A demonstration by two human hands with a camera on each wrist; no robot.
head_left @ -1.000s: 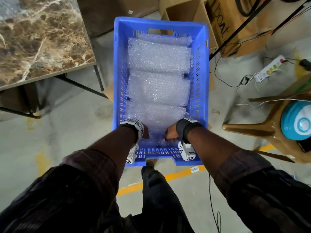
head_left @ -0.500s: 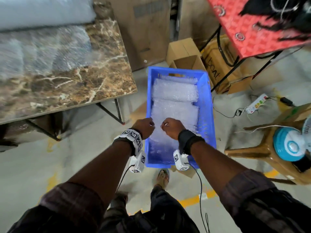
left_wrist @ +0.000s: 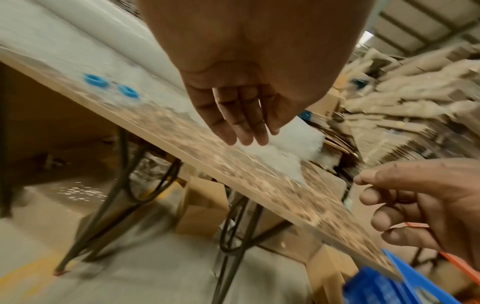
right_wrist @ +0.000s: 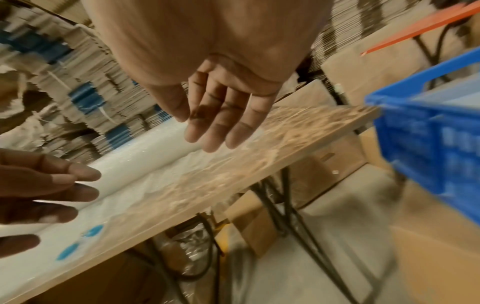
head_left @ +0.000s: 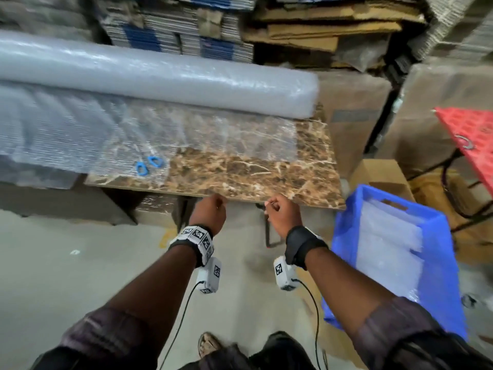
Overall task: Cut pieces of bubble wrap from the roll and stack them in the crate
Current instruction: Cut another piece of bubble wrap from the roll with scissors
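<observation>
— Both hands are coming up out of the crate (head_left: 441, 252) now, and the person is turning back to the table (head_left: 256, 180).

— What are the hands doing?

— The left hand (head_left: 209, 216) and the right hand (head_left: 282, 217) are hanging in the air side by side, just in front of the table edge. They are not touching it. Seen from above, the fingers are looking a bit curled. From the wrists, the left fingers (left_wrist: 233, 121) and the right fingers (right_wrist: 218, 123) are hanging loose and apart. Nothing is in them.

— Where is the bubble wrap?

— The big roll (head_left: 149, 78) is lying along the far side of the table. A loose sheet (head_left: 170, 134) is spreading out from it over the brown top.

— And the scissors?

— The scissors (head_left: 148, 164) are lying on that sheet, blue handles pointing toward the person.

— And the cut pieces?

— The cut pieces (head_left: 386, 249) are sitting stacked inside the blue crate. It is standing on the floor to the person's right, just beside the table corner.
</observation>
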